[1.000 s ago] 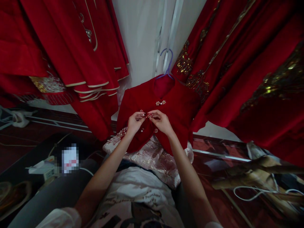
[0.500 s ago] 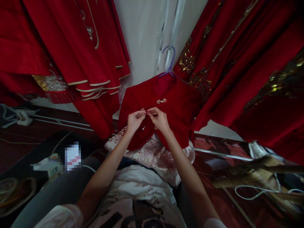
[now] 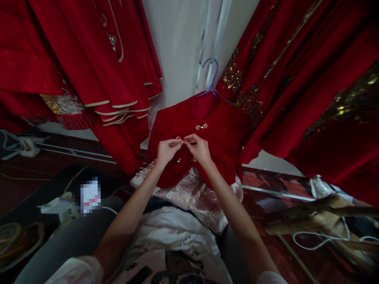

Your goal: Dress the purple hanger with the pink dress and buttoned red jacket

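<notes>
A short red jacket lies across my lap on a purple hanger. Pearl-like beads and flower shapes make up its front fastenings; the top fastening joins both front edges. Below it, my left hand pinches one half of the second beaded button fastening. Close beside it, my right hand pinches the other half, and the fingertips of both hands nearly touch. Fingers partly hide the beads. Further down, the front edges hang apart, with a loose bead button on the left one.
Shiny pale pink fabric is spread under the jacket. Red garments hang at left, and gold-sequined red ones at right. A black surface at left bears a blurred-out screen and a white box. Wooden pieces and a white cord are at right.
My left hand has shifted very slightly left and down, and a pearl-like bead now shows between the fingertips. My right hand stays almost in place.
</notes>
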Available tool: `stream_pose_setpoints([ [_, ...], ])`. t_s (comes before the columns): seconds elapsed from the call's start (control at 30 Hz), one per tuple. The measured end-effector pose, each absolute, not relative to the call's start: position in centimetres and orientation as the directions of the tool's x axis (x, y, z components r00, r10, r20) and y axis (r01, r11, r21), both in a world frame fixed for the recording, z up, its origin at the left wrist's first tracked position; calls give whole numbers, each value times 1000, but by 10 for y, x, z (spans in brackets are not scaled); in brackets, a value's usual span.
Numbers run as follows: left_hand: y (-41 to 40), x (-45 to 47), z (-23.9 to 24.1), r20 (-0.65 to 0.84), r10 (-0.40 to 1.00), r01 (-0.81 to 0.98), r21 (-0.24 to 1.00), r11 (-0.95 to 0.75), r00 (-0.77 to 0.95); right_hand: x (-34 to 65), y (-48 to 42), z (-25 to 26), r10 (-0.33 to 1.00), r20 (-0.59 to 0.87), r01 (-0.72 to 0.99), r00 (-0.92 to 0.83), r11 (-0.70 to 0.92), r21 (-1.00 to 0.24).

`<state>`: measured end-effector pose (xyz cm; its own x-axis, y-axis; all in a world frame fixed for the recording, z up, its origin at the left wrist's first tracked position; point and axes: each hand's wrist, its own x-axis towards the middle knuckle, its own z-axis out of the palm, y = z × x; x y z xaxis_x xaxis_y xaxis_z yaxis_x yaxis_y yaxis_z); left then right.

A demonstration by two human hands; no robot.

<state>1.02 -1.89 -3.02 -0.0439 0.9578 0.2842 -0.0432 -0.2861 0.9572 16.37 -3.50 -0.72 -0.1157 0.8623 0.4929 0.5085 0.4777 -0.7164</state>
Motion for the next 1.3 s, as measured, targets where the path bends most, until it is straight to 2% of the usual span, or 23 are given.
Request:
stream_pose_setpoints([
  [0.13,-14,5,-32,346,938,33,938,-346,22,162,-43,-5,824,560,684,-92,461,-566],
  [0.2,-13,4,-34,357,933,45,932,-359,46,163,-46,-5,822,563,715,-86,444,-540],
  [0.43,-11,8,-40,356,934,46,933,-357,38,165,-41,-13,844,529,596,-83,468,-653],
  [0.67,-8,7,-40,336,939,54,939,-340,71,163,-36,-7,859,494,570,-132,474,-671],
  [0.83,-31,1,-44,347,936,154,923,-353,67,199,-50,-7,906,410,458,-109,412,-788],
  [0.93,-50,-10,-50,315,933,238,906,-351,175,226,-59,-10,958,266,478,-111,286,-830],
  [1.0,-60,-17,-54,277,923,279,895,-349,266,237,-62,-13,972,154,490,-177,223,-843],
  [1.13,-70,-20,-56,211,907,343,875,-341,364,235,-62,-23,952,22,574,-305,202,-794],
  [1.3,-70,-10,-58,200,918,328,890,-316,341,210,-52,-47,959,22,704,-284,223,-675],
])
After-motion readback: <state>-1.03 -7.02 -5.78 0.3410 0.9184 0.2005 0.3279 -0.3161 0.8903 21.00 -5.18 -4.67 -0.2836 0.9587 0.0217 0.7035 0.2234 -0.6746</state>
